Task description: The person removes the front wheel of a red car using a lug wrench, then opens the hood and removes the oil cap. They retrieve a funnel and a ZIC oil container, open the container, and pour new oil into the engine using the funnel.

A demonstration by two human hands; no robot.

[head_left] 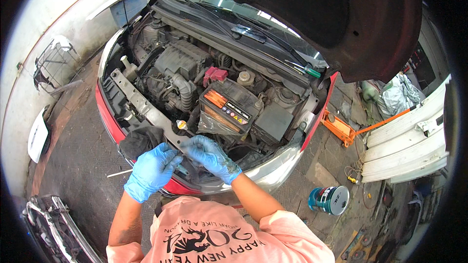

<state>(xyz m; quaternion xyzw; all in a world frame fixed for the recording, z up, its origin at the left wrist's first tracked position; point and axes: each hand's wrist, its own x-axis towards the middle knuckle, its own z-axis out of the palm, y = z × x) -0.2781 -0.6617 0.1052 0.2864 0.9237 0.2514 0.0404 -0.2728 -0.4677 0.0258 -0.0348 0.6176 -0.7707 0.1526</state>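
Both my hands wear blue gloves and meet over the front edge of a red car's open engine bay. My left hand point(152, 171) is closed, its fingertips pinched together; what they hold, if anything, is too small to name. Close to its fingertips is my right hand point(212, 158), with dark smudges on the glove and fingers bent and smeared by motion. Beneath them runs the radiator support bar point(152, 113) with a radiator cap point(182, 124). A dark cloth point(141, 142) lies on the bar beside my left hand. Beyond my right hand sits the car battery point(229, 107), plastic film hanging off its front.
The raised hood point(302, 5) hangs over the far right. A green-handled screwdriver point(312, 72) and a phone-like dark slab point(249, 32) lie near the windshield. On the floor at right stand a teal bucket point(319, 199) and an orange floor jack point(339, 129); a removed car part point(53, 229) lies lower left.
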